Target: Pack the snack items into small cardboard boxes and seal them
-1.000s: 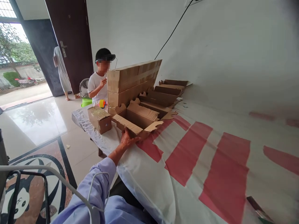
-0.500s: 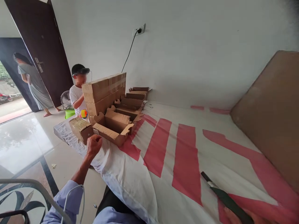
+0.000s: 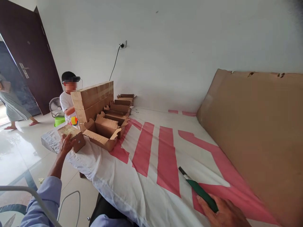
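On the small box [image 3: 72, 138], no legible writing.

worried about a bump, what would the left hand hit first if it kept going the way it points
Probably the small cardboard box: the left hand already touches its near side. Beyond it stands the tall carton stack.

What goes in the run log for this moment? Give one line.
left hand: resting on small closed brown cardboard box | right hand: gripping green-handled knife | surface: white-and-red sheet
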### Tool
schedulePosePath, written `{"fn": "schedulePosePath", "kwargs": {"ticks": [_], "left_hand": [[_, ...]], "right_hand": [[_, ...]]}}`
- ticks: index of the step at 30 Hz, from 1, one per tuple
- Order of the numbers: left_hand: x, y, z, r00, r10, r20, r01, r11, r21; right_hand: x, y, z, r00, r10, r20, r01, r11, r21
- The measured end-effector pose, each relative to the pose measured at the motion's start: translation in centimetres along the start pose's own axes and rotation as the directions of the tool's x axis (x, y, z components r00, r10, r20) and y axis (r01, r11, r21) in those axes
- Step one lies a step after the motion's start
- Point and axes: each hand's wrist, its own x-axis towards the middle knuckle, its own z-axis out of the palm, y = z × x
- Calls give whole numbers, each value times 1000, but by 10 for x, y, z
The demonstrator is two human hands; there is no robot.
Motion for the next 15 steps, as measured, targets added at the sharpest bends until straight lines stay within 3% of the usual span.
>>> {"fn": "schedulePosePath", "kwargs": {"ticks": [5,10,15], "left_hand": [[-26,4,2,998,68,1,-68,996,49],[-64,14,2,987,158,-18,-153,976,154],[-66,27,-13,997,64,-32,-58,986,155]], "right_hand": [[3,-13,-12,994,105,36,-106,994,34],[3,-16,-14,993,104,50,-106,994,23],[2,-14,-15,990,123,65,-124,992,4]]}}
